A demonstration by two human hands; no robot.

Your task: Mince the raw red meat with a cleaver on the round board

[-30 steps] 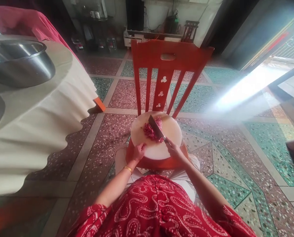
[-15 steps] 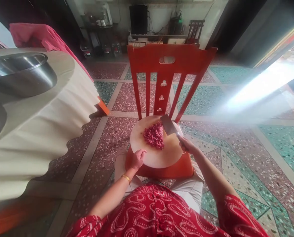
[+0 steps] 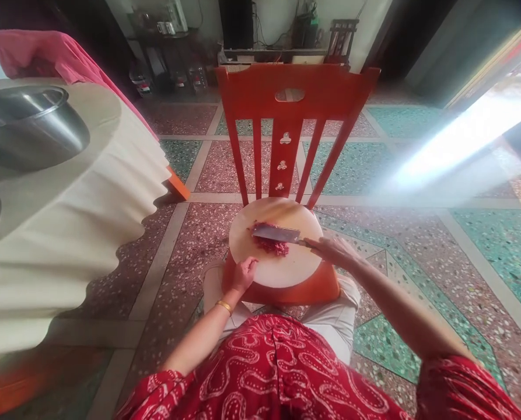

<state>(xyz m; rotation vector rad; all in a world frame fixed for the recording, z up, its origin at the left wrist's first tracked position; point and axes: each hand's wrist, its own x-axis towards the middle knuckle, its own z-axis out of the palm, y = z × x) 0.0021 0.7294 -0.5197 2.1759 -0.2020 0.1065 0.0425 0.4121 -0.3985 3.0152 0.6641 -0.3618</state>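
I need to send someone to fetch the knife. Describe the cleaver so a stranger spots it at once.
Find the red-orange wooden chair in the middle of the tiled floor; a round pale chopping board rests on its seat. The cleaver lies across that board over a heap of minced red meat, its handle in the right hand. It is the only grey metal blade there.

The cleaver [image 3: 274, 234] blade hides part of the minced meat [image 3: 272, 244].

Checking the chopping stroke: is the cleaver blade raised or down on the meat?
Down. The steel cleaver, held by the right hand, lies across the red minced meat on the round pale chopping board.
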